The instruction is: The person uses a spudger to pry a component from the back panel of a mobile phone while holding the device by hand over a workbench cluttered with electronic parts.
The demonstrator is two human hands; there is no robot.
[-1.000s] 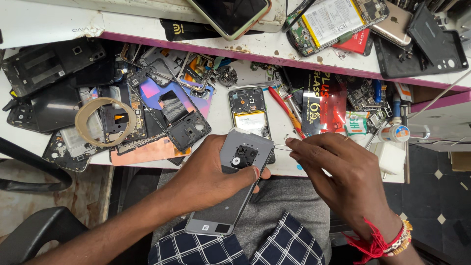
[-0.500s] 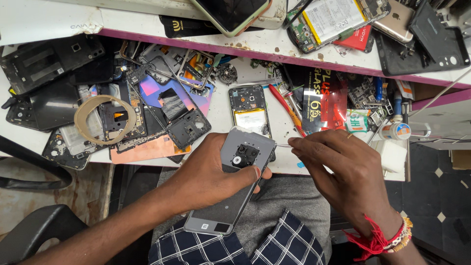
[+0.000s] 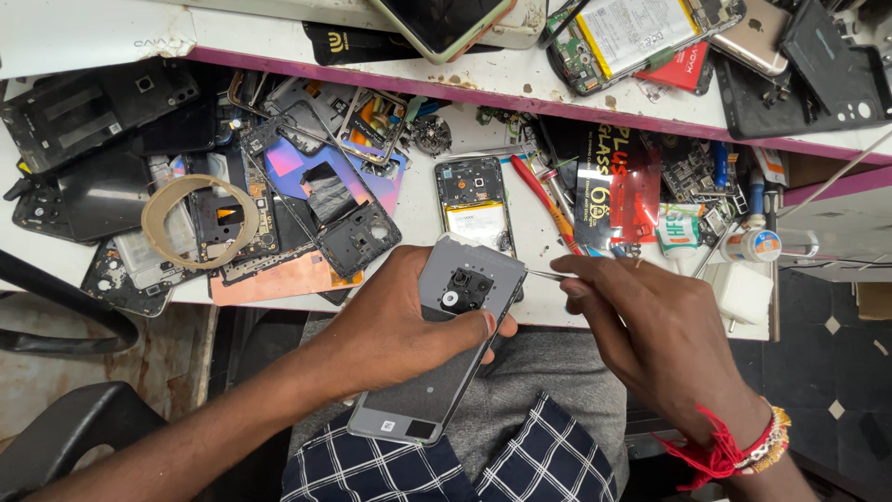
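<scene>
My left hand [image 3: 400, 330] grips a grey phone back cover [image 3: 437, 358] with a black camera module near its top, held tilted over my lap. My right hand [image 3: 655, 344] pinches a thin metal tool [image 3: 548, 275], likely tweezers, whose tip touches the cover's upper right edge beside the camera module. Red thread and beads circle my right wrist. Both hands hover just in front of the white workbench edge [image 3: 557, 321].
The bench holds an opened phone with a battery [image 3: 476, 209], a red-handled tool [image 3: 548, 200], several black phone frames [image 3: 316, 200], a tape ring [image 3: 197, 221], a white charger [image 3: 741, 290] and a small bottle [image 3: 751, 244]. An upper shelf [image 3: 520, 84] carries more phones. A black chair stands at left.
The view has shifted slightly. My hands stay on the cover and tool, with the tool tip still at the cover's upper edge.
</scene>
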